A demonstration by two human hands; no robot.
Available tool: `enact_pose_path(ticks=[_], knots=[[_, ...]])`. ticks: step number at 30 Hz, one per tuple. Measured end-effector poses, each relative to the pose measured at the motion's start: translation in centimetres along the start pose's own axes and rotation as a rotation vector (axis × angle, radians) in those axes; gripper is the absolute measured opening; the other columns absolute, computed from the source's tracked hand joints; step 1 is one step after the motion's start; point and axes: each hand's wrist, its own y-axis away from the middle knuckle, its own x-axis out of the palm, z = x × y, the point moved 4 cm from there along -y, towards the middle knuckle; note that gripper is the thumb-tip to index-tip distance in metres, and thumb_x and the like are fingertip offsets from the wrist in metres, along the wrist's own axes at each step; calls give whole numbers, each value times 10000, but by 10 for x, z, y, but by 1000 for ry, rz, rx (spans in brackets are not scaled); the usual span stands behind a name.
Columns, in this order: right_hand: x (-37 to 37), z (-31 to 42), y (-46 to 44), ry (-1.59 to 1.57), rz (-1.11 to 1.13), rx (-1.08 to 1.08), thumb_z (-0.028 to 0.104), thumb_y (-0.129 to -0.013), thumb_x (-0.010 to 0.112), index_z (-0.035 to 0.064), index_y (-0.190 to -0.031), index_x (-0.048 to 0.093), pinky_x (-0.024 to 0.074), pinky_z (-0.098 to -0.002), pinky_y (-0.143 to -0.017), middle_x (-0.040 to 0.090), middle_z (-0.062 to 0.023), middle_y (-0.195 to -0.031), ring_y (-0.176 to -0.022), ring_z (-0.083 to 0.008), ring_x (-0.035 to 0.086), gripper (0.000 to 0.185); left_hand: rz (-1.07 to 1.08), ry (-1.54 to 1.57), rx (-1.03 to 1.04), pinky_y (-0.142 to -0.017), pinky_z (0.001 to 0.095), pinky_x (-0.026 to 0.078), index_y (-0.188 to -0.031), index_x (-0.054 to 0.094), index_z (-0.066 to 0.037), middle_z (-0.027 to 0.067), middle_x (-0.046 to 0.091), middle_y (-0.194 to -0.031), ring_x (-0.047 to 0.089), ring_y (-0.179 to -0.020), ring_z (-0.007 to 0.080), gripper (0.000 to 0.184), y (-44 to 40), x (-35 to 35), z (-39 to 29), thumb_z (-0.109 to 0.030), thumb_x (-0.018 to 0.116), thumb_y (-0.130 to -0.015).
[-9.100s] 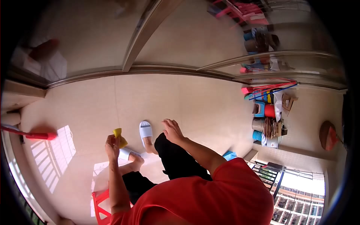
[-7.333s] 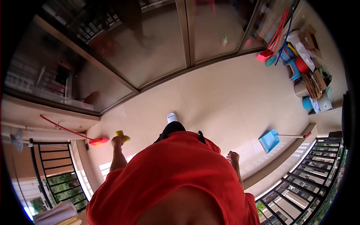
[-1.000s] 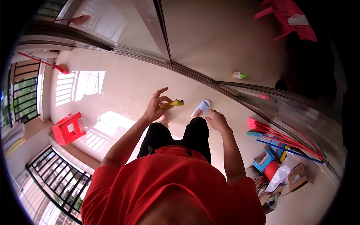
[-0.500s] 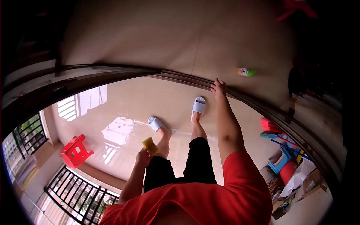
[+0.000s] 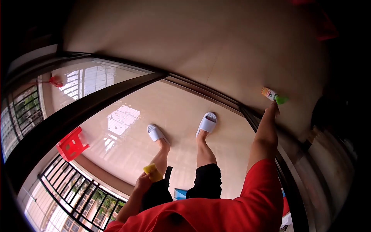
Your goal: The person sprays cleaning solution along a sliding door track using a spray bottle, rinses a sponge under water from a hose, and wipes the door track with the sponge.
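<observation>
Standing in white slippers (image 5: 208,123) on near side of door track (image 5: 205,91). Pinching yellow sponge (image 5: 155,173) in left hand (image 5: 143,183), also near side. Holding right hand (image 5: 272,110) past track, at green-topped bottle (image 5: 269,93) on far side; cannot tell whether touching, or with grip spread or closed. Noting red stool (image 5: 70,144), near side.

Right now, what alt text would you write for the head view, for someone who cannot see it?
The right hand reaches past a door track to a green-topped bottle on the floor; the left hand holds a yellow sponge. A red stool shows at left.
</observation>
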Motion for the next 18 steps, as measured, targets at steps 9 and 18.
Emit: enact_pose_path(ticks=[9, 18], knots=[[17, 34, -66, 66, -73, -89, 461, -570, 852, 9, -1197, 502, 543, -417, -835, 458, -165, -1262, -1124, -273, 508, 848, 42, 165, 42, -997, 381, 413, -1248, 538, -34, 102, 593, -1173, 566, -1090, 250, 323, 13, 39, -29, -45, 432, -943], [39, 46, -81, 235, 61, -256, 398, -646, 821, -12, -967, 635, 578, -317, -735, 674, -126, -942, -809, -221, 679, 553, 81, 122, 95, -1012, 397, 406, -1243, 542, -32, 110, 593, -1197, 565, -1106, 257, 313, 10, 44, -45, -50, 454, -943]])
